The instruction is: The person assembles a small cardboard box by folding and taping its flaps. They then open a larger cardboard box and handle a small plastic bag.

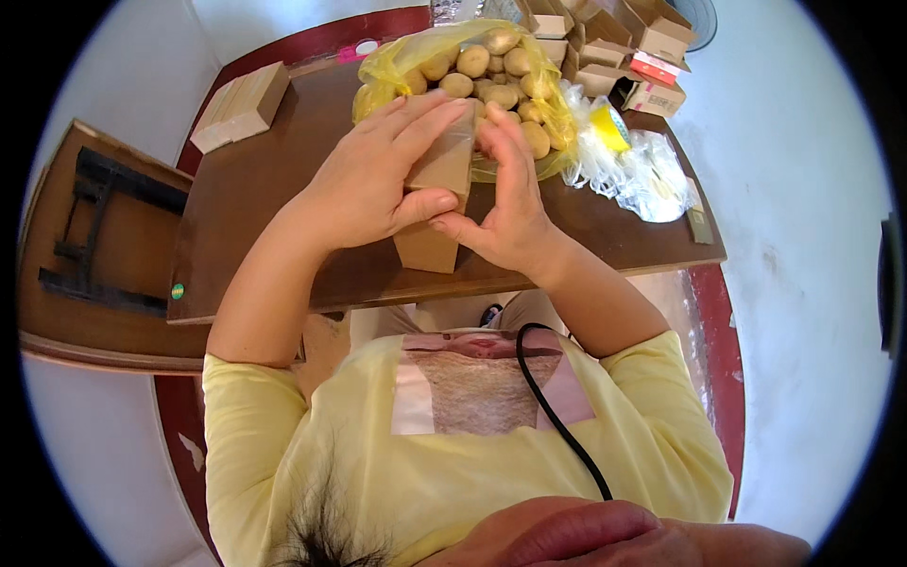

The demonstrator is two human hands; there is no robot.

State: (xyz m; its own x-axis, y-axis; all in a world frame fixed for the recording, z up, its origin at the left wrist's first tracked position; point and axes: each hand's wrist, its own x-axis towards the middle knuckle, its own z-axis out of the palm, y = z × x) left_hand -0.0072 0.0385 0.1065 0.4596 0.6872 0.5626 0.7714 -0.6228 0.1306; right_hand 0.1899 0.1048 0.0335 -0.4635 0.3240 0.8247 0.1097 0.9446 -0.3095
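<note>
A small brown cardboard box (427, 248) stands on the table in front of me, between my two hands. My left hand (364, 184) lies along its left side and top, fingers pointing away and thumb across the near edge. From the other side, my right hand (510, 203) grips the box, its fingers bent over the far right and its thumb at the near edge. Both thumb tips almost meet. Just beyond them sits an open yellow plastic bag (378, 71) of round tan potatoes (474, 61). What the box contains is hidden.
A row of closed cardboard boxes (241, 106) is at the table's left end. Several open boxes (605, 42) are piled at the back right. Clear plastic bags (652, 180) and a yellow-labelled item (609, 128) lie at right. A folding table (104, 236) leans at left.
</note>
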